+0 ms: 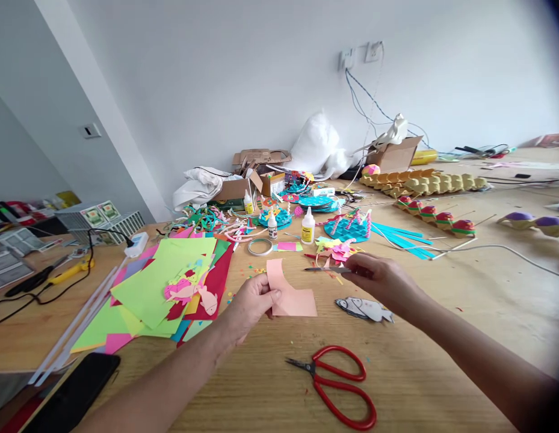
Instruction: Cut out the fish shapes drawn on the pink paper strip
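My left hand (pixel 257 298) pinches a piece of salmon-pink paper (pixel 288 300) by its left side. A curved notch is cut into the paper's upper right. To the right, my right hand (pixel 372 270) is closed around a slim grey pointed thing (pixel 327 269), held level with its tip toward the paper; its exact kind does not show. A grey-and-white fish cutout (pixel 363 309) lies on the table below my right hand. Nearer to me are red-handled scissors (pixel 336 379), lying with their handles apart. Pink paper scraps (pixel 340 249) lie just beyond my right hand.
Coloured paper sheets (pixel 157 288) with pink fish cutouts (pixel 189 291) lie at left, above a black phone (pixel 74 391). Glue bottles (pixel 308 228), a tape roll (pixel 260 246) and blue strips (pixel 403 237) lie beyond. Painted egg-carton pieces (pixel 435 216) sit at right; a white cable (pixel 509 248) crosses there.
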A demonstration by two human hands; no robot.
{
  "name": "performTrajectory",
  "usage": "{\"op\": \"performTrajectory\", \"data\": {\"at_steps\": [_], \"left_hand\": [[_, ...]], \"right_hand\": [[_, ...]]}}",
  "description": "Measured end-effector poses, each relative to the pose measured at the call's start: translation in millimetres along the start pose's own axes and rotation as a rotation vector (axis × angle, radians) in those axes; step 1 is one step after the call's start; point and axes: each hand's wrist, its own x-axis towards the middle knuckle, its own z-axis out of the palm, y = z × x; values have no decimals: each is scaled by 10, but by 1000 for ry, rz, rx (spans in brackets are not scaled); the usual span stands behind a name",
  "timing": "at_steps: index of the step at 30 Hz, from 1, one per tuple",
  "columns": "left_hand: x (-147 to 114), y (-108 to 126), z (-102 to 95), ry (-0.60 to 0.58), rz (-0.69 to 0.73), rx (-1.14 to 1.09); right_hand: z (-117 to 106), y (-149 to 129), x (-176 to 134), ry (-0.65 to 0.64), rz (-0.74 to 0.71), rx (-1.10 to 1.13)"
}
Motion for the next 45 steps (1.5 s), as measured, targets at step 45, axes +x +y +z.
{"op": "performTrajectory", "data": {"at_steps": [45], "left_hand": [[-358,162,242,-28,20,-173]], "right_hand": [[182,-792,-174,-268,245,1112]]}}
